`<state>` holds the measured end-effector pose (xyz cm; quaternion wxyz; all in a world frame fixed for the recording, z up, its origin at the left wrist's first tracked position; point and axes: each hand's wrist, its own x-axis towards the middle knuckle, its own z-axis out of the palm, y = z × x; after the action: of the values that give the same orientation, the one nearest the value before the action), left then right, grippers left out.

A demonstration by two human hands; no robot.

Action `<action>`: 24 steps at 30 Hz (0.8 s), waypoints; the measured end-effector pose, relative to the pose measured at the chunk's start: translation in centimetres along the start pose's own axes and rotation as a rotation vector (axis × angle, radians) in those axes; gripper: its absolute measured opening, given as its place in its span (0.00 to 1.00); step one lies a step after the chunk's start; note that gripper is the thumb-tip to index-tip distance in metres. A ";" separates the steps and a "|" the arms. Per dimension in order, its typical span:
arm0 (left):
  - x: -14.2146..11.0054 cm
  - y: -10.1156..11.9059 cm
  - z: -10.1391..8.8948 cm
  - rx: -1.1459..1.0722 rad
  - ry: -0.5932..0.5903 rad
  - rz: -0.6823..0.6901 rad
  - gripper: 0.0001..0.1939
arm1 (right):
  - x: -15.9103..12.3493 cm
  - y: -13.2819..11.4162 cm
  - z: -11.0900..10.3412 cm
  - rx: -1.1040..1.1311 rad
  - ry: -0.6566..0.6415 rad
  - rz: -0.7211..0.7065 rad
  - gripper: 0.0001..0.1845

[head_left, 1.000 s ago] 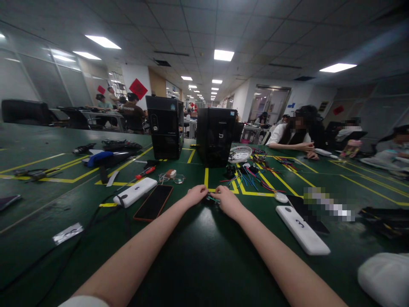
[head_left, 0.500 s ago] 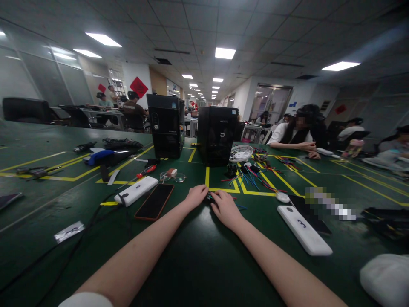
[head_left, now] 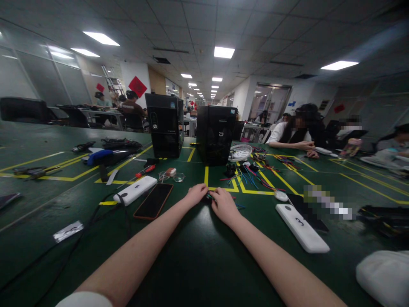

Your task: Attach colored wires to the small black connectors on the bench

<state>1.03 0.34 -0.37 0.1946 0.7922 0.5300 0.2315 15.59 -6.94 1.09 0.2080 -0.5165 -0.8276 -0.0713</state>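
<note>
My left hand point(head_left: 197, 194) and my right hand point(head_left: 224, 205) meet over the green table, both with fingers closed around a small dark piece point(head_left: 209, 195) with greenish bits. Most of that piece is hidden by the fingers, so its kind does not show. Thin blue and red wires point(head_left: 239, 206) stick out past my right hand; whether they join the piece cannot be seen. Beyond my hands lies a bundle of coloured wires with black connectors point(head_left: 247, 172). A phone with an orange-brown edge point(head_left: 154, 201) rests to the left of my left hand.
Two black computer cases point(head_left: 163, 125) stand ahead. White power banks point(head_left: 302, 228) lie on both sides, with a black cable at left. Glasses point(head_left: 172, 175), a red screwdriver point(head_left: 145, 171) and a white basket point(head_left: 240, 152) are farther off. A person sits across at right.
The view has shifted slightly. My hands stay together at the small piece, with only slight finger movement.
</note>
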 end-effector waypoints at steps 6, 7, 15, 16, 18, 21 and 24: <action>-0.5 -0.4 0.1 -0.007 0.061 0.026 0.18 | -0.1 0.0 0.7 -0.046 0.007 0.014 0.18; -0.5 -0.5 0.2 -0.027 0.066 0.033 0.18 | -0.2 0.1 0.8 -0.054 0.010 0.016 0.18; -0.2 -0.9 0.1 -0.189 -0.043 0.088 0.18 | -0.4 1.7 1.5 -0.051 0.102 0.036 0.18; -0.2 -0.9 -0.1 -0.188 -0.065 0.095 0.18 | -0.4 1.8 1.5 -0.038 0.100 0.040 0.18; -0.3 -0.8 -0.5 -0.172 -0.113 0.133 0.17 | -0.4 2.1 1.7 -0.010 0.095 0.041 0.17; -0.6 -0.8 -0.9 -0.111 -0.168 0.224 0.19 | -0.3 2.3 1.9 0.032 0.108 0.036 0.15; -0.8 -0.7 -0.7 -0.047 -0.112 0.256 0.21 | -0.2 2.2 2.1 0.068 0.139 0.020 0.11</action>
<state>-0.19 -0.12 -0.35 0.2113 0.8603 0.4071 0.2224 17.05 -5.41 -1.15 0.2832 -0.5111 -0.8079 -0.0766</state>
